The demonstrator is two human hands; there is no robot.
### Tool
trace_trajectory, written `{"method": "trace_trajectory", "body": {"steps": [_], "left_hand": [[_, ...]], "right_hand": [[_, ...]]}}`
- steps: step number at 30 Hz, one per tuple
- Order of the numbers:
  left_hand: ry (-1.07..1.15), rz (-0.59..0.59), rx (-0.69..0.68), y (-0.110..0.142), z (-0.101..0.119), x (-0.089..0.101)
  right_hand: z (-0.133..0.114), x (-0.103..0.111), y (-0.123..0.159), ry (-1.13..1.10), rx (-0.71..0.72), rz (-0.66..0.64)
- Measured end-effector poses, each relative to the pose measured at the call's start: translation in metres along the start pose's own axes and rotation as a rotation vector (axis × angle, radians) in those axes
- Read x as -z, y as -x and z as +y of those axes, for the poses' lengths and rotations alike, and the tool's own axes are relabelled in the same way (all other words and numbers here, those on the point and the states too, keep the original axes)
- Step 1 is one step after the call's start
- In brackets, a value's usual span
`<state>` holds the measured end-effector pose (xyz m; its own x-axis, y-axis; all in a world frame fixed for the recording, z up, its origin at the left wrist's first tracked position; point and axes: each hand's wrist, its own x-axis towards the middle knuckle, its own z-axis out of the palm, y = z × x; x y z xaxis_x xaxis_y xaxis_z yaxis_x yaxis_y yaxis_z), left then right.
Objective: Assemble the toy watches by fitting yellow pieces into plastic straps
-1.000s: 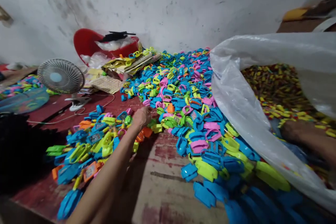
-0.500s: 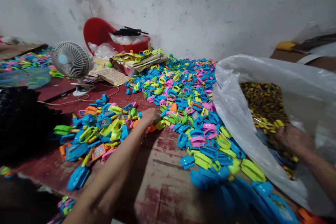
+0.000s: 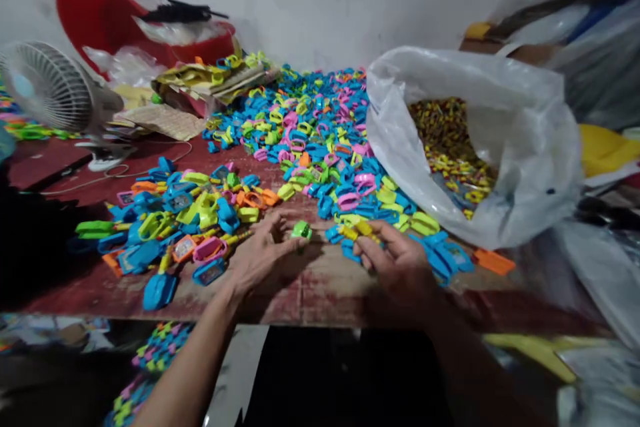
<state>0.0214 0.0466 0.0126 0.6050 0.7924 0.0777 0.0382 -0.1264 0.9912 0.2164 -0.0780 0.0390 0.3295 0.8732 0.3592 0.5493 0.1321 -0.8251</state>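
Observation:
My left hand (image 3: 260, 250) is over the front of the red worktop, fingers curled, with a small bright green plastic piece (image 3: 301, 231) at the tip of its thumb. Close by on the right, my right hand (image 3: 397, 257) pinches several small yellow plastic pieces (image 3: 361, 229) between thumb and fingers. Blue plastic pieces (image 3: 350, 251) lie just beyond those fingertips. To the left of my left hand is a loose group of blue, yellow, orange and pink pieces (image 3: 143, 257), some with yellow stems attached.
A large heap of coloured plastic pieces (image 3: 320, 120) spreads back to the wall. On the right stands an open white plastic bag (image 3: 530, 167) holding small yellow-and-dark pieces (image 3: 440, 130). A small fan (image 3: 50, 87), papers (image 3: 165, 121) and a red tub (image 3: 100, 20) are at back left.
My right hand has come out of the bag with small yellow pieces. My left hand has drawn back from the heap's edge towards the front. The view has shifted right and down.

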Motion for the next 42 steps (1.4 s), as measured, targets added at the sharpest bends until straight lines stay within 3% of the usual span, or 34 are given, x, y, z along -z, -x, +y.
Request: {"method": "trace_trajectory", "body": {"steps": [4,7,12,22,31,38,42], "left_hand": [[0.235,-0.105,0.302,0.057,-0.015,-0.024],[0.280,-0.083,0.336,0.074,-0.018,-0.040],[0.163,-0.028,0.304,0.069,-0.009,-0.054],[0.038,-0.168,0.294,0.055,-0.012,-0.060],[0.033,-0.156,0.242,0.062,-0.011,-0.064],[0.017,-0.190,0.183,0.065,-0.007,-0.063],[0.102,-0.152,0.240,0.063,-0.011,-0.064]], "right_hand": [[0.005,-0.021,0.042,0.051,0.002,-0.099],[0.011,-0.016,0.046,0.064,0.001,-0.170],[0.020,-0.006,0.046,0.104,0.026,-0.248],[0.025,0.005,0.044,0.205,0.048,-0.301],[0.027,0.004,0.059,0.314,0.338,-0.210],[0.022,0.003,0.067,0.280,0.314,-0.175],[0.023,0.000,0.067,0.336,0.387,-0.159]]}}
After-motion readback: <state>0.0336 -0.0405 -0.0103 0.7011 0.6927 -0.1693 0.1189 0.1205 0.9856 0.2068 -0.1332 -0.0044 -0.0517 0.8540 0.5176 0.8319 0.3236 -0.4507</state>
